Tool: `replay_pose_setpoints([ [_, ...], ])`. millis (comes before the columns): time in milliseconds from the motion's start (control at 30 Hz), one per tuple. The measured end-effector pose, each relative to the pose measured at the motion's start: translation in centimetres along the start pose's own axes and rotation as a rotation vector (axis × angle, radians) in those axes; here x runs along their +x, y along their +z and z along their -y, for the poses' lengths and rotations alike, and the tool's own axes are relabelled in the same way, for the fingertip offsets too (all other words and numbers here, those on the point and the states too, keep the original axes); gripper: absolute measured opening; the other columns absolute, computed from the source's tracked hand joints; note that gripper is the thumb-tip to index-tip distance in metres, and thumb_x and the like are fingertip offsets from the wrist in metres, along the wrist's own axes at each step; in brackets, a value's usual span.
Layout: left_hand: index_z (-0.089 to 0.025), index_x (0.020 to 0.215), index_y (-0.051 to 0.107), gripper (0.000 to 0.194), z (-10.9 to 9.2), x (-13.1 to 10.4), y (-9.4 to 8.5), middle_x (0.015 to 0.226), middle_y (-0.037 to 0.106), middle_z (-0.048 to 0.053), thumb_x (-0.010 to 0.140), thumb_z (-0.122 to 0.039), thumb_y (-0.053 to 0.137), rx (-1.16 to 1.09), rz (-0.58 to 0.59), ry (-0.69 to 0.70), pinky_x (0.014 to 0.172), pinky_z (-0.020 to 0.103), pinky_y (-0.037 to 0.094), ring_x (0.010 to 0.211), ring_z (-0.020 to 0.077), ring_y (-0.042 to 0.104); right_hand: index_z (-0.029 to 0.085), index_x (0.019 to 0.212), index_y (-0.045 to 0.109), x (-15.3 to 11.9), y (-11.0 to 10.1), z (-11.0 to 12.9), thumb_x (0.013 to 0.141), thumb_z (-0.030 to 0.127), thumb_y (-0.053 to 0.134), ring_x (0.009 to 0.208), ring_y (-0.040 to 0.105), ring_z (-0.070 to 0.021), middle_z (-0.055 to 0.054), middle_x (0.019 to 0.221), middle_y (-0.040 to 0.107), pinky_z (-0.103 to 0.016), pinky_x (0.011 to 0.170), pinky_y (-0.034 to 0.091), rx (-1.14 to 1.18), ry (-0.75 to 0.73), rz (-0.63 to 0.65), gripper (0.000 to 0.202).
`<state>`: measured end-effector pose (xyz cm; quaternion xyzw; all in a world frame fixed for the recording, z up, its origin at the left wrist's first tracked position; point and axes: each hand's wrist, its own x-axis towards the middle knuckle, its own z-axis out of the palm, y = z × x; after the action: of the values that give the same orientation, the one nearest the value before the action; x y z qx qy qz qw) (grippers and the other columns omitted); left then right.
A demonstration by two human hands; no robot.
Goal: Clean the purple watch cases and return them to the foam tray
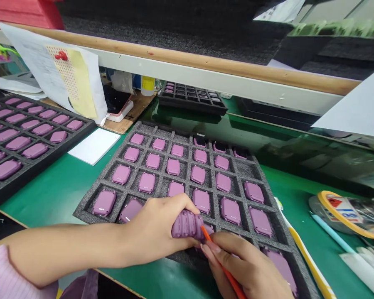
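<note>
My left hand (157,222) is closed around a short stack of purple watch cases (187,224), held over a dark foam tray (182,137). In my right hand (246,261) is a thin orange stick (233,282), its exact kind unclear. The stick's tip touches or lies very near the right end of the stack. Below and around both hands, the tray's compartments hold many purple watch cases (201,201), one to a cell. A few cells along the far row hold dark, glossy-faced pieces (220,146). My hands hide part of the tray's near rows.
A second foam tray (50,160) of purple cases lies at left, beside a white paper pad (95,145). At right are a toothbrush with a yellow-and-white handle (308,257), a light blue stick (333,232) and a labelled bottle (345,209). A shelf edge (205,64) crosses above.
</note>
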<state>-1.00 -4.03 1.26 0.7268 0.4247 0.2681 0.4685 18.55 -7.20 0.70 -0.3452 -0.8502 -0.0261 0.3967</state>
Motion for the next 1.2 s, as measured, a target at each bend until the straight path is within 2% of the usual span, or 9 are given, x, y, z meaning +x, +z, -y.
replay_pose_setpoints([
  [100,-0.024,0.1,0.058,0.029,0.4,0.0,0.3,0.102,0.072,0.0,0.079,-0.024,0.077,0.021,-0.002,0.042,0.08,0.029,0.052,0.093,0.0187,0.071,0.018,0.081,0.063,-0.3,0.1,0.4,0.1,0.016,0.049,0.044,0.064,-0.01,-0.003,0.065,0.069,-0.017,0.035,0.046,-0.045,0.042,0.023,0.023],
  [300,-0.023,0.103,0.058,0.028,0.6,0.2,0.5,0.102,0.073,0.002,0.081,-0.027,0.074,0.069,0.009,0.07,0.08,0.03,0.053,0.093,0.0204,0.072,0.02,0.09,0.057,-1.4,0.6,0.7,0.097,0.014,0.055,0.052,0.066,-0.0112,-0.003,0.077,0.071,-0.019,0.042,0.049,-0.066,0.099,-0.005,0.009],
  [400,-0.024,0.104,0.058,0.028,0.7,0.1,0.6,0.104,0.074,0.002,0.08,-0.025,0.074,0.08,0.008,0.086,0.082,0.03,0.054,0.097,0.021,0.072,0.02,0.092,0.054,-1.8,0.7,0.8,0.095,0.01,0.056,0.051,0.064,-0.0098,-0.003,0.077,0.069,-0.018,0.043,0.049,-0.056,0.102,0.0,0.01],
  [600,-0.024,0.106,0.058,0.028,0.9,0.0,0.7,0.106,0.074,0.002,0.081,-0.026,0.073,0.083,0.01,0.088,0.083,0.03,0.055,0.098,0.0215,0.072,0.019,0.09,0.057,-2.2,0.7,0.6,0.096,0.013,0.055,0.05,0.063,-0.0095,-0.003,0.075,0.068,-0.018,0.042,0.048,-0.061,0.123,0.055,0.009],
  [733,-0.023,0.106,0.058,0.03,1.0,0.1,0.7,0.107,0.073,0.003,0.081,-0.025,0.074,0.084,0.021,0.11,0.084,0.03,0.055,0.099,0.0215,0.072,0.02,0.094,0.053,-2.2,0.6,0.7,0.092,0.006,0.059,0.052,0.062,-0.0098,-0.002,0.075,0.067,-0.019,0.044,0.05,-0.054,0.083,0.021,0.015],
  [867,-0.024,0.107,0.058,0.028,0.9,0.0,0.7,0.107,0.073,0.002,0.083,-0.026,0.072,0.109,0.023,0.108,0.084,0.03,0.055,0.099,0.0211,0.072,0.021,0.088,0.056,-1.8,0.8,0.9,0.097,0.012,0.053,0.048,0.06,-0.0104,-0.002,0.071,0.066,-0.02,0.038,0.044,-0.068,0.103,0.024,0.013],
  [1000,-0.024,0.105,0.058,0.028,1.0,0.0,0.7,0.106,0.074,0.002,0.082,-0.027,0.073,0.101,0.025,0.119,0.083,0.03,0.055,0.098,0.0208,0.072,0.021,0.09,0.054,-2.0,1.2,1.1,0.095,0.011,0.055,0.048,0.057,-0.0102,0.0,0.07,0.064,-0.021,0.041,0.046,-0.094,0.108,-0.056,0.012],
  [1100,-0.023,0.105,0.058,0.028,0.8,0.1,0.6,0.104,0.074,0.002,0.082,-0.028,0.074,0.099,0.032,0.103,0.081,0.03,0.055,0.097,0.0215,0.072,0.022,0.091,0.052,-2.0,1.3,1.0,0.095,0.01,0.055,0.05,0.058,-0.0088,0.0,0.074,0.065,-0.019,0.041,0.045,-0.02,0.147,-0.053,0.013],
  [1200,-0.023,0.103,0.059,0.027,0.6,0.0,0.5,0.104,0.075,0.002,0.082,-0.031,0.075,0.069,0.027,0.054,0.081,0.029,0.054,0.095,0.0211,0.073,0.022,0.09,0.049,-1.9,1.1,0.8,0.092,0.004,0.055,0.06,0.064,-0.0092,0.0,0.078,0.065,-0.018,0.049,0.052,0.181,0.248,-0.055,0.018],
])
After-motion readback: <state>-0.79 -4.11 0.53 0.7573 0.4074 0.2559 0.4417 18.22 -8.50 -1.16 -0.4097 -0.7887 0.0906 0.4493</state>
